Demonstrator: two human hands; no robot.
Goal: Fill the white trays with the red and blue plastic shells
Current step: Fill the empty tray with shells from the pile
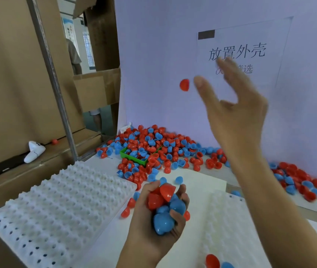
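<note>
hands (pixel 165 211), shells (pixel 166 206), sign (pixel 254 78) "放置外壳"

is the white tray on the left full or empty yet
Empty. Every pocket visible on the white tray is bare, with no shell seated in it. The left hand holds a bunch of red and blue shells beside it.

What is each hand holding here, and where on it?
Left hand cups a bunch of red and blue shells in its palm. Right hand holds nothing; a red shell is airborne beside it.
</note>
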